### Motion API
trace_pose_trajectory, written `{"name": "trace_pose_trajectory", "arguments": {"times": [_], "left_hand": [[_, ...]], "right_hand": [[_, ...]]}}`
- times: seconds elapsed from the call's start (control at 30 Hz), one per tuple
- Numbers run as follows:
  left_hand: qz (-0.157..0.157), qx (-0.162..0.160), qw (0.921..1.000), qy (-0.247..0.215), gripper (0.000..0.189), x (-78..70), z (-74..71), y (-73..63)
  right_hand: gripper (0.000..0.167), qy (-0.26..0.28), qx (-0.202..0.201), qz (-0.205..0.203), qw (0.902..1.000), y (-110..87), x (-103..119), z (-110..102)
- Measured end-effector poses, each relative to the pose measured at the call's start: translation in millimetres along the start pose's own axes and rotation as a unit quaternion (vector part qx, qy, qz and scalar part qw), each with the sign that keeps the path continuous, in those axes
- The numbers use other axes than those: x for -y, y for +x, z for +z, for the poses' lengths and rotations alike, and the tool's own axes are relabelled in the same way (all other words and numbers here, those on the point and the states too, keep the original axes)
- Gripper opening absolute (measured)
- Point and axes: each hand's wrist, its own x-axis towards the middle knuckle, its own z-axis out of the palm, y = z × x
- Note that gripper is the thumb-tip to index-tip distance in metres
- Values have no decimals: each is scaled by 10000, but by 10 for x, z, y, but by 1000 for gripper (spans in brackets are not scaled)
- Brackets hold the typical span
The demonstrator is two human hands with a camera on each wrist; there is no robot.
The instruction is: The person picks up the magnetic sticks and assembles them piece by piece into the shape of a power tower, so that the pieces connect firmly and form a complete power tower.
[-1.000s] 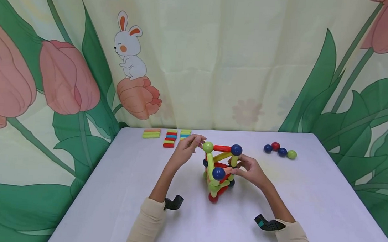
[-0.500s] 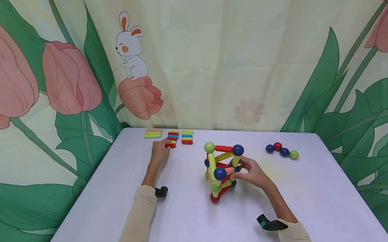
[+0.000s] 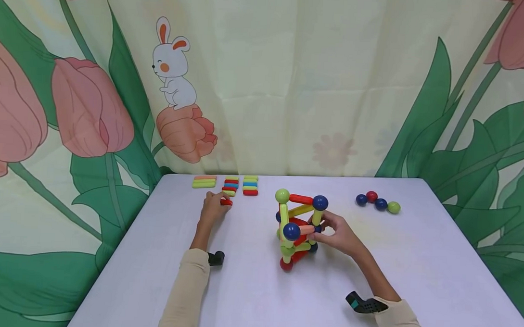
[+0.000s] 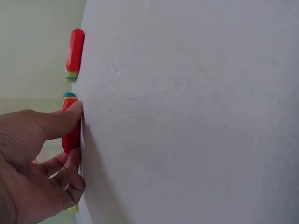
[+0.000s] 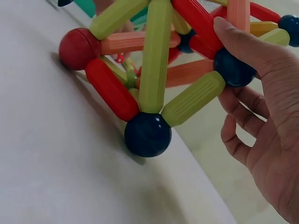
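Observation:
A tower of coloured rods and balls stands on the table. My right hand holds its right side; in the right wrist view, thumb and fingers grip a dark blue ball where rods meet. Well to the left, my left hand pinches a short red rod at the near end of the middle row of rods. The left wrist view shows the thumb on this red rod, with fingers at its other end. Part of the rod is hidden by the hand.
Beside that row lie a right row of short rods and a left group of longer rods. Several loose balls sit at the back right. A printed curtain hangs behind the table's far edge.
My left hand has left the tower's upper left, reached the middle rod row and drawn its nearest red rod slightly toward me. My right hand has stayed at the tower, which has turned slightly.

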Motion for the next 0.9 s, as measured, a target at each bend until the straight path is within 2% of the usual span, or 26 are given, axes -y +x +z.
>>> {"name": "trace_pose_trajectory", "arguments": {"times": [0.1,0.17,0.23,0.3,0.33,0.37,0.43,0.5,0.57,0.6,0.67,0.7,0.77,0.8,0.9], "left_hand": [[111,12,9990,441,23,-16,2,-31],[164,116,9988,442,22,-63,-1,-62],[236,295,9993,12,24,-144,-8,-107],[365,558,9938,-892,30,-269,-26,-170],[440,721,9858,-1449,33,-346,-36,-206],[516,889,9741,-2015,35,-436,-55,-253],[755,1226,9422,-3024,39,-634,-103,-364],[973,1525,9060,-3827,38,-851,-160,-493],[1207,1738,8750,-4354,31,-1054,-221,-624],[1319,1815,8623,-4539,27,-1139,-247,-685],[1482,1952,8428,-4792,21,-1273,-289,-788],[1530,2014,8369,-4855,17,-1320,-303,-830],[1566,2106,8341,-4851,14,-1383,-322,-899],[1568,2148,8368,-4785,14,-1404,-328,-927],[1483,2279,8530,-4454,17,-1437,-328,-988]], "right_hand": [[32,-153,-235,-158,9995,2,-1,37],[33,-280,-420,-328,9982,1,5,65],[34,-361,-608,-467,9964,-4,12,95],[35,-463,-767,-634,9940,-11,16,122],[36,-500,-836,-703,9928,-15,17,134],[37,-528,-893,-762,9917,-20,15,146],[40,-605,-970,-845,9898,-27,9,168],[41,-672,-1027,-878,9886,-30,4,185],[42,-735,-1073,-874,9876,-25,7,204],[42,-755,-1087,-864,9874,-21,16,212],[41,-775,-1109,-826,9874,-14,47,224],[41,-768,-1115,-808,9875,-11,79,229],[40,-764,-1103,-812,9876,-17,199,223],[40,-754,-1086,-799,9880,-21,255,220],[38,-740,-1056,-851,9880,-35,419,197]]}}
